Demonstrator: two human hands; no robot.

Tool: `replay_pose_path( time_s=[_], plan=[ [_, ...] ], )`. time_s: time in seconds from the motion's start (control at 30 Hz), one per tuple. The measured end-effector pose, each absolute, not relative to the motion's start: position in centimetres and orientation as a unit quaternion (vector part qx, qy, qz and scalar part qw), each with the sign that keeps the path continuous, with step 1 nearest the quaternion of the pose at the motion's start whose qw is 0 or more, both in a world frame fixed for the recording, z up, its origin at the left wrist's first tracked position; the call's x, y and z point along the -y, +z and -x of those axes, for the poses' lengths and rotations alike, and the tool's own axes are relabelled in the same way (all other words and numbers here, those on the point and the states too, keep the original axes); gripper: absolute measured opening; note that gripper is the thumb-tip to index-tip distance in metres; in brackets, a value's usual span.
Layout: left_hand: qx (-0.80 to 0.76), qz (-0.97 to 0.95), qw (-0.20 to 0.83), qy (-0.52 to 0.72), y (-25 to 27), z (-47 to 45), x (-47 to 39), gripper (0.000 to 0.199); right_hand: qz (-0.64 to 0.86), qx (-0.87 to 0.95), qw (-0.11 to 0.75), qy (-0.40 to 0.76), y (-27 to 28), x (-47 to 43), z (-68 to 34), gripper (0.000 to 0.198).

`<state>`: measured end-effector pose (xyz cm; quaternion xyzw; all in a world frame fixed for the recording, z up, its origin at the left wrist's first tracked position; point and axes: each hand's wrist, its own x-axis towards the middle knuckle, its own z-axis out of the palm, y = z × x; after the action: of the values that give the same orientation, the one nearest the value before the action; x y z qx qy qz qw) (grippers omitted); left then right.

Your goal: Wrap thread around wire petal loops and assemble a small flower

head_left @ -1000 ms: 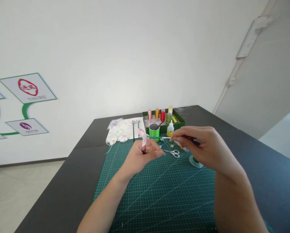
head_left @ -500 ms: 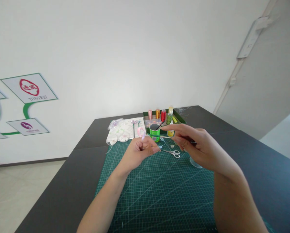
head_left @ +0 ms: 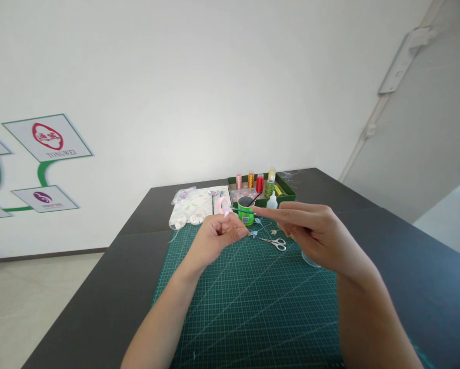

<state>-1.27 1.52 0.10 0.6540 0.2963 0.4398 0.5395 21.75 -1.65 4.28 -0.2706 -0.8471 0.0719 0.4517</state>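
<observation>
Ribbon, pink and curled, is sitting at the left end of a green stick, which your right hand is clamping. Your left hand's thumb and fingertips are meeting below; whether they are gripping ribbon, you cannot tell. Between your forearms, the mat is spreading wide, its left edge bordering dark table.

Black table: gridded green mat, pale threads at far end.

satiny pink ribbon, shiny metal scissors, matt cutting mat, translucent plastic bottle, smooth tabletop
</observation>
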Motion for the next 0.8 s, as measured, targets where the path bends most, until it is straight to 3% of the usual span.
replay_pose_path(
  time_s=[0.23,0.43,0.57,0.8],
  plan=[
    [-0.300,-0.669,0.522,0.437,-0.2,2.1,-2.1,0.039,0.248,0.849,0.445,0.140,4.1,1.5,-22.2,0.046],
    [-0.315,-0.671,0.523,0.421,0.2,2.1,-1.8,0.041,0.282,0.817,0.426,0.267,4.0,1.6,-22.2,0.030],
    [-0.317,-0.684,0.504,0.422,0.2,2.0,-1.6,0.042,0.309,0.783,0.420,0.338,3.8,1.4,-21.6,0.043],
    [-0.320,-0.674,0.508,0.430,0.1,1.6,-1.2,0.041,0.276,0.754,0.486,0.346,3.4,0.5,-20.2,0.037]
  ],
)
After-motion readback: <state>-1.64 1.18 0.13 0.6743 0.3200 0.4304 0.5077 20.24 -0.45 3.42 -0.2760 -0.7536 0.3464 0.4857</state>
